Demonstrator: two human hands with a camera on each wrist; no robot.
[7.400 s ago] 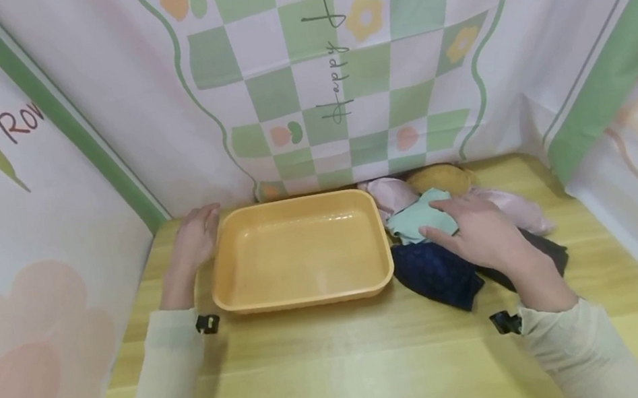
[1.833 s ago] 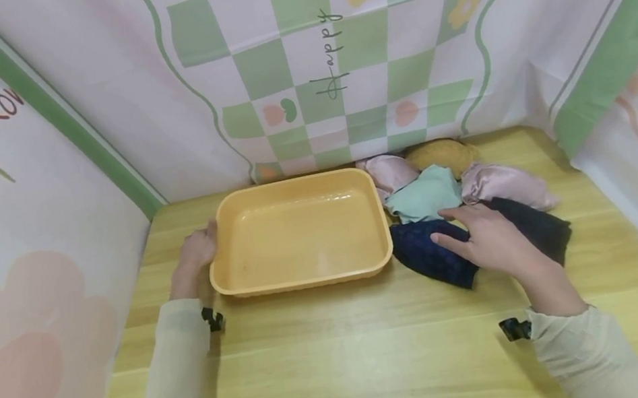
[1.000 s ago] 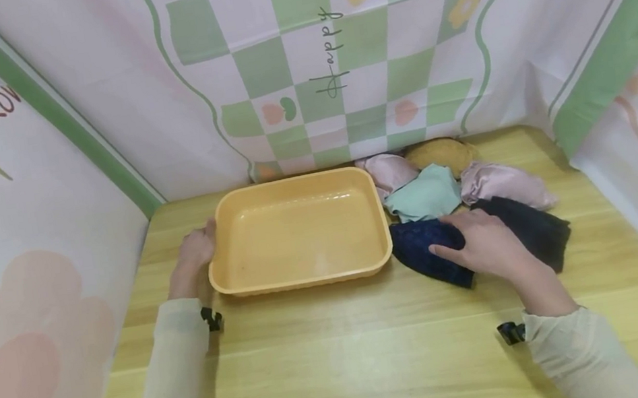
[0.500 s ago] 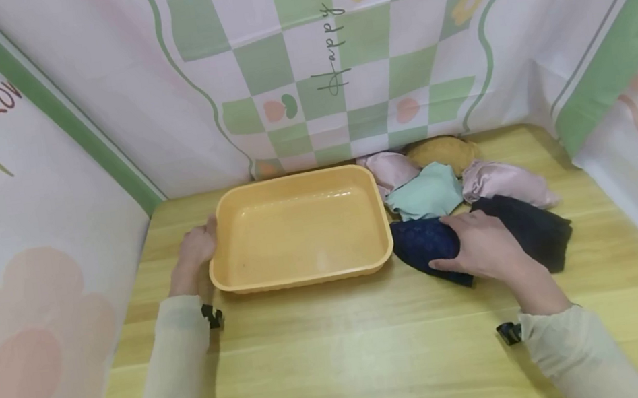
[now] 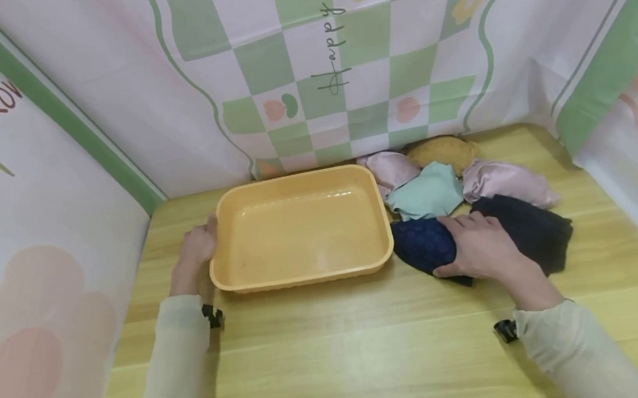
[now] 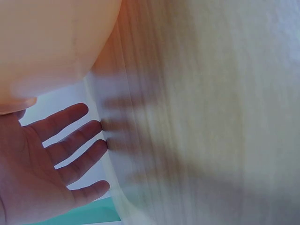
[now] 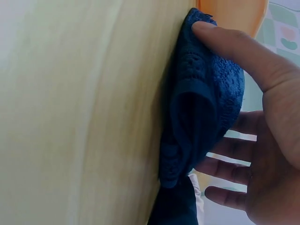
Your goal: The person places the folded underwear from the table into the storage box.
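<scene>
In the head view, my right hand (image 5: 481, 245) is over a folded navy garment (image 5: 423, 243), which looks like underwear. The right wrist view shows the thumb on the near side of the navy garment (image 7: 225, 84), with the fingers on its far side, partly hidden. A lacy edge and a folded band show on it. My left hand (image 5: 197, 247) is at the left side of a yellow plastic tray (image 5: 304, 280). In the left wrist view, the left hand's fingers (image 6: 77, 145) are straight and spread beneath the tray's rim; its thumb is mostly hidden.
Beside the tray's right end lie a black folded garment (image 5: 529, 234), a mint one (image 5: 428, 192), two pink satin ones (image 5: 506, 183), and a mustard one (image 5: 444, 153). A patterned curtain (image 5: 316, 90) hangs behind the wooden table (image 5: 342, 366).
My right hand has moved from above the mint garment to the navy one, and its thumb and fingers have closed in around it. The left hand has come against the tray's side.
</scene>
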